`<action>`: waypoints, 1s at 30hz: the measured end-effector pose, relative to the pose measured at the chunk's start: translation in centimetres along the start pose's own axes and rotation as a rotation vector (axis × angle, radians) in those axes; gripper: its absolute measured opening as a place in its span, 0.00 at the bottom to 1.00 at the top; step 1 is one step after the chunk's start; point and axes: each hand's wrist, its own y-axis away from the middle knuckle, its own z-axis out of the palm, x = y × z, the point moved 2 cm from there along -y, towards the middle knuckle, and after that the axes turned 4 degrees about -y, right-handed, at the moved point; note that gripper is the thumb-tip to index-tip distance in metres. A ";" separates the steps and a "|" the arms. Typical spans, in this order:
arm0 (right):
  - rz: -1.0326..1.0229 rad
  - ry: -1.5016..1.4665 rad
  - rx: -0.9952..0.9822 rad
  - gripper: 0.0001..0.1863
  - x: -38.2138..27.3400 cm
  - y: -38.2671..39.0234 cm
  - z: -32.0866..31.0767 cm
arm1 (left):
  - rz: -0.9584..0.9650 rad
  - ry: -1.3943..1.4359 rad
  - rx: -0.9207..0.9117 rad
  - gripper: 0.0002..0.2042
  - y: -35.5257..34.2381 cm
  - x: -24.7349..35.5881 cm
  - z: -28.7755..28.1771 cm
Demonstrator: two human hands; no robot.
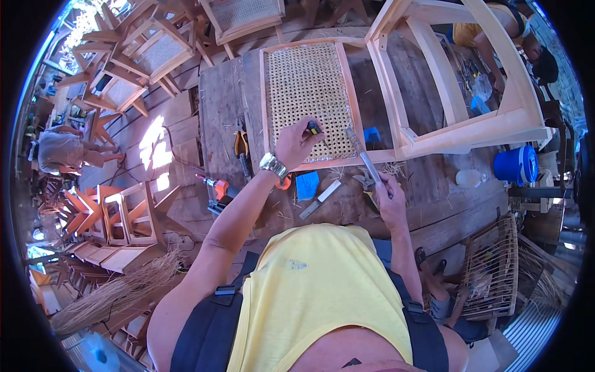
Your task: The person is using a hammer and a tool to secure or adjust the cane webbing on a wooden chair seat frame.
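A woven cane panel (304, 77) set in a pale wooden frame (348, 80) lies on the wooden work surface before me. Over its near part, my left hand (294, 146) pinches a short black-and-yellow-handled tool (315, 128); the kind of its thin tip is too small to tell. My right hand (392, 199) grips a hammer (368, 164) by its handle, the head resting at or just above the panel's near right corner. Joined to the panel's right side, a bare wooden chair frame (434, 68) rises over the surface.
Orange-handled pliers (241, 142), a red-and-black power tool (218, 191), a blue scrap (307, 185), a flat blade (322, 198) and snips (368, 192) lie nearby. Right stand a blue bucket (515, 165) and a plastic jar (468, 178). Chair frames (133, 214) crowd the left; other people work around.
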 end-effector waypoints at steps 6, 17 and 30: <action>-0.079 0.153 -0.002 0.15 0.7 1.4 1.0 | 0.078 -0.054 -0.023 0.12 1.3 -1.0 1.2; 0.019 -0.139 0.166 0.14 1.0 -2.2 0.2 | -0.073 0.028 0.228 0.10 -5.4 -3.1 -2.0; -0.088 -0.019 0.004 0.16 0.5 -7.6 3.1 | 0.121 -0.197 0.005 0.10 -8.0 -1.3 0.2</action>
